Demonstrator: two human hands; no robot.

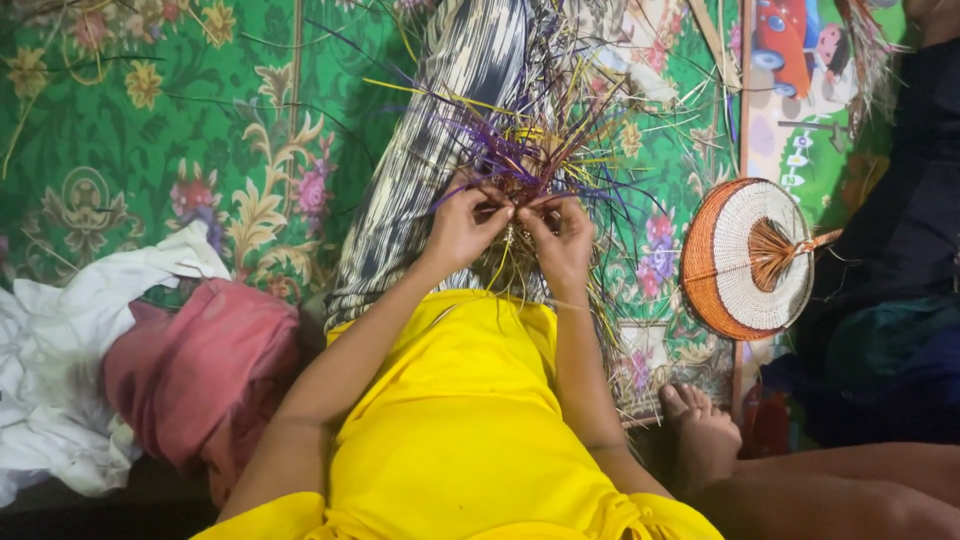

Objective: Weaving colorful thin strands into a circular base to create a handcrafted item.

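Note:
A bundle of thin purple, yellow and natural straw strips (530, 150) fans out over my lap, with its woven core between my hands. My left hand (462, 225) pinches strands at the core from the left. My right hand (562, 240) pinches strands from the right, fingertips nearly touching the left hand's. Loose strip ends spread up and outward from the core. Below the hands lies my yellow garment (460, 420), and beyond it a striped grey cloth (440, 120) covers my legs.
A round woven fan (748, 258), white with an orange rim, lies on the green floral mat (150, 120) at the right. White (50, 380) and pink (200, 370) cloths are heaped at the left. Another person's bare foot (705, 430) and dark clothing (900, 250) are at the right.

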